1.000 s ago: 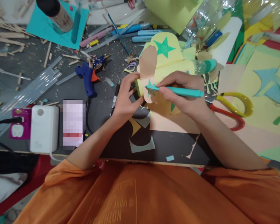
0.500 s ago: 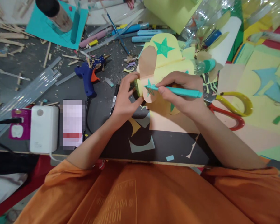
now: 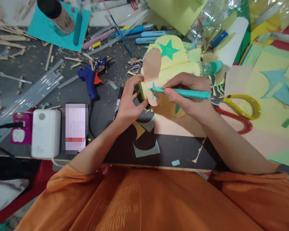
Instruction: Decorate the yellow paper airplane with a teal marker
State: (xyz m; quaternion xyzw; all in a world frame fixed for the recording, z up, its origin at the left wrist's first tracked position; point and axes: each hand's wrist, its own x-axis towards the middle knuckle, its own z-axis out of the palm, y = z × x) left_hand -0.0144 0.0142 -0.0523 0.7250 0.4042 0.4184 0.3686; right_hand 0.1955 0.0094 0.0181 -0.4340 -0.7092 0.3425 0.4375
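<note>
My right hand [image 3: 190, 98] grips a teal marker [image 3: 183, 93], whose tip rests on a small teal star [image 3: 154, 92] on a rounded peach paper flap. My left hand [image 3: 128, 102] is closed around the left end of the paper-covered bottle craft [image 3: 168, 64], fingers pinching its yellow-green end. The craft is wrapped in yellow paper and carries a larger teal star [image 3: 168, 48] on top. It lies on peach paper [image 3: 178, 126] over a black mat.
A blue glue gun [image 3: 90, 80], a white power adapter [image 3: 45, 133], a phone [image 3: 75, 126], scissors with yellow and red handles [image 3: 238, 110], markers [image 3: 144, 33], wooden sticks, paper scraps and coloured sheets [image 3: 267, 86] crowd the table. A dark-capped bottle [image 3: 56, 12] stands at the back left.
The marker tip has shifted very slightly over the small star. Both hands stay in the same place.
</note>
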